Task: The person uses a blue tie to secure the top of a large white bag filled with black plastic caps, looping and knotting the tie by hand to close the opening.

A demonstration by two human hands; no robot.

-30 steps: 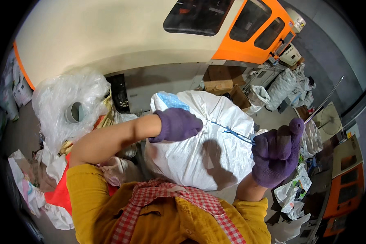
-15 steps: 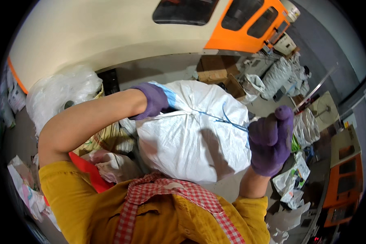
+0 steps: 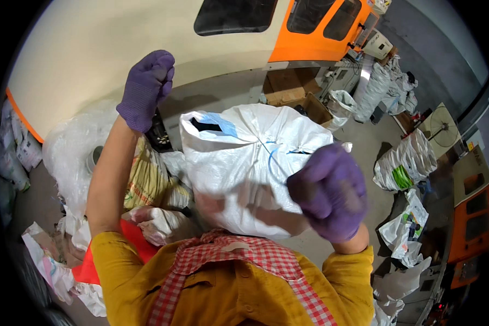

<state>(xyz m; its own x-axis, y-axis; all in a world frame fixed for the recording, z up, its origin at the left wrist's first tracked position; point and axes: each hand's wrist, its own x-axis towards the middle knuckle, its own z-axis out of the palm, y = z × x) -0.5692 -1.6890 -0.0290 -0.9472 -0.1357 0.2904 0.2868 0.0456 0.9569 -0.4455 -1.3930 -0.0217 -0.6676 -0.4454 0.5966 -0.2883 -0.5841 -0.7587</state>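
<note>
A full white woven sack (image 3: 244, 185) stands in front of me, its top drawn together at the middle. A dark gap shows at its far left corner, beside a light-blue patch. Blue string (image 3: 271, 160) runs from the gathered top to my right hand (image 3: 331, 193), a purple-gloved fist over the sack's right side. Up to the left, away from the sack, my left hand (image 3: 146, 89) is closed in a purple glove; whatever it may hold is hidden.
Behind the sack stands a cream machine (image 3: 119, 43) with an orange door (image 3: 309, 32). Clear plastic wrapping (image 3: 65, 152) and a yellow sack (image 3: 146, 179) lie at left. A cardboard box (image 3: 288, 87) and several white bags, including one (image 3: 407, 160) at right, stand on the floor.
My left hand has let go of the sack's far left corner and risen up and away. My right hand has moved left, over the sack. A thin rod near it no longer shows.
</note>
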